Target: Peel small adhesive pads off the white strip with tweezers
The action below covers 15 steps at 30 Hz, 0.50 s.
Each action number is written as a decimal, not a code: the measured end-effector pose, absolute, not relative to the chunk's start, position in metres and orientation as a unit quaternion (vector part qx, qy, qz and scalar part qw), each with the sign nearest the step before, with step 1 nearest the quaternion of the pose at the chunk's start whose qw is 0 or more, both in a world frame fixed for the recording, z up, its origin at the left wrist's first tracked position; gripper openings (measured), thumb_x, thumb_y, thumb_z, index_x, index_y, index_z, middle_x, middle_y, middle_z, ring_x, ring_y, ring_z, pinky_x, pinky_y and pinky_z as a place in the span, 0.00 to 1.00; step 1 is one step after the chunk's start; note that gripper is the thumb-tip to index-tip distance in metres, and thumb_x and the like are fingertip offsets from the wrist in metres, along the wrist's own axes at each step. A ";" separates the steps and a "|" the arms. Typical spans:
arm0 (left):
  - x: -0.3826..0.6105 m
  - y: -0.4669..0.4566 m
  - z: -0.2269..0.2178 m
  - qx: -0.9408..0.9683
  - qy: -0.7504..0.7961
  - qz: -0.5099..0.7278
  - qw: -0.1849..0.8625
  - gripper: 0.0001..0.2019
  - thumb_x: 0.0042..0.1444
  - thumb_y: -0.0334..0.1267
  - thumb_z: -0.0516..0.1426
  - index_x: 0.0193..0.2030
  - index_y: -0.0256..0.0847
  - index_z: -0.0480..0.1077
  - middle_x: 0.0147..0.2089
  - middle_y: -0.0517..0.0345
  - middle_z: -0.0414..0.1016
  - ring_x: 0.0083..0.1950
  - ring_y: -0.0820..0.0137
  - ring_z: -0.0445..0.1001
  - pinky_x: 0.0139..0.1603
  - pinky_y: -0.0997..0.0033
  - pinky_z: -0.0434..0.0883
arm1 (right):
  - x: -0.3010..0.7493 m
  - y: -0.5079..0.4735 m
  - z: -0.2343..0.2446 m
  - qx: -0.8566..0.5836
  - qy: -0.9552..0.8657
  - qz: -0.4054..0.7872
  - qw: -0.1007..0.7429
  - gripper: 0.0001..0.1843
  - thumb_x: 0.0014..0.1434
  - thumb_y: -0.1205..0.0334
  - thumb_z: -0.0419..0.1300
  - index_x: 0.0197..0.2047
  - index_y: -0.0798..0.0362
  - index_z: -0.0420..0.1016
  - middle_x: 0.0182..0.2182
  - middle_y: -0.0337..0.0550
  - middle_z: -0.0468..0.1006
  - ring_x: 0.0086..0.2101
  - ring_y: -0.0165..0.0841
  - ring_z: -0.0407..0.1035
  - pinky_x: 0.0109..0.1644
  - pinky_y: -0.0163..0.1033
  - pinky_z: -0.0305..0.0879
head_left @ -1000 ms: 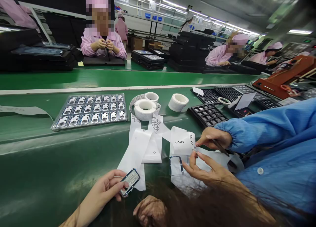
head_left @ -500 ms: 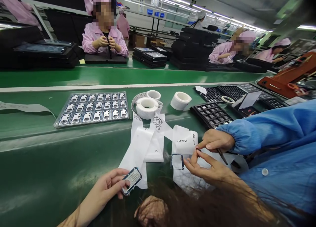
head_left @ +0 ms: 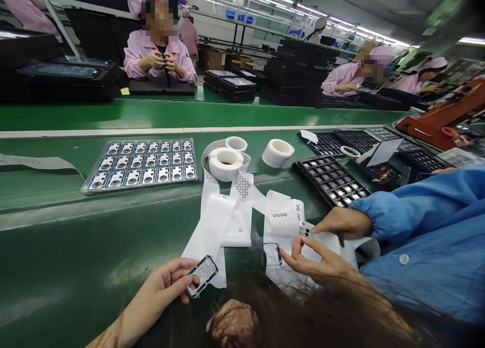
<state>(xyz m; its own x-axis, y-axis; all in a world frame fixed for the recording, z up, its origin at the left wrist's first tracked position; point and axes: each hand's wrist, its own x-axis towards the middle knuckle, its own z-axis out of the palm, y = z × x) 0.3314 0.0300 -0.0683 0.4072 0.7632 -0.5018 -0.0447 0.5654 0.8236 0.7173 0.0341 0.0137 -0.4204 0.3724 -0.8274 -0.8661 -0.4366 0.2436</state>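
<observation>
My left hand [head_left: 166,286] is at the lower middle, fingers closed round a small silver plate with a blue rim [head_left: 202,276]. My right hand [head_left: 316,261] pinches thumb and forefinger at a tiny black ring [head_left: 304,233] on the edge of a white liner strip [head_left: 282,216]. A co-worker's hand in a blue sleeve [head_left: 343,221] touches the same spot from the right and holds a thin dark tool. A blue-rimmed frame [head_left: 272,253] lies on the belt just left of my right hand.
White sticker rolls [head_left: 225,163] and loose strips [head_left: 217,227] lie mid-belt. A clear tray of silver plates [head_left: 142,164] sits to the left, black compartment trays [head_left: 331,179] to the right. People in pink work beyond the far belt. My hair covers the bottom edge.
The co-worker's hand has slid a little right and down along the strip. My right hand stays pinched at the strip's edge, and my left hand keeps the plate still.
</observation>
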 end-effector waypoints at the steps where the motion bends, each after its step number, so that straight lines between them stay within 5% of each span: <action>1: 0.331 0.030 -0.068 0.382 0.470 0.270 0.748 0.29 0.44 0.59 0.70 0.46 0.43 0.74 0.37 0.58 0.82 0.35 0.70 0.77 0.31 0.79 0.73 | 0.715 0.033 0.013 -0.362 0.394 0.743 0.402 0.25 0.44 0.82 0.72 0.44 0.60 0.70 0.30 0.36 0.77 0.48 0.35 0.75 0.60 0.42 0.73; 5: 0.331 0.031 -0.065 0.392 0.468 0.264 0.747 0.28 0.46 0.60 0.69 0.47 0.43 0.74 0.37 0.58 0.81 0.36 0.70 0.77 0.31 0.78 0.73 | 0.701 0.030 0.015 -0.368 0.501 0.643 0.447 0.05 0.66 0.63 0.61 0.43 0.55 0.73 0.32 0.39 0.77 0.34 0.30 0.76 0.55 0.47 0.76; 10: 0.329 0.029 -0.073 0.391 0.498 0.254 0.731 0.29 0.45 0.61 0.69 0.48 0.44 0.74 0.40 0.56 0.82 0.39 0.65 0.78 0.37 0.72 0.76 | 0.695 0.031 0.016 -0.393 0.467 0.655 0.445 0.07 0.68 0.58 0.59 0.41 0.53 0.71 0.29 0.36 0.78 0.30 0.28 0.77 0.70 0.53 0.57; 15: 0.326 0.027 -0.087 0.380 0.522 0.253 0.720 0.29 0.43 0.61 0.69 0.46 0.46 0.74 0.40 0.57 0.83 0.38 0.62 0.79 0.36 0.68 0.76 | 0.695 0.032 0.021 -0.407 0.470 0.657 0.426 0.13 0.70 0.55 0.56 0.37 0.55 0.69 0.26 0.34 0.77 0.28 0.23 0.77 0.69 0.47 0.58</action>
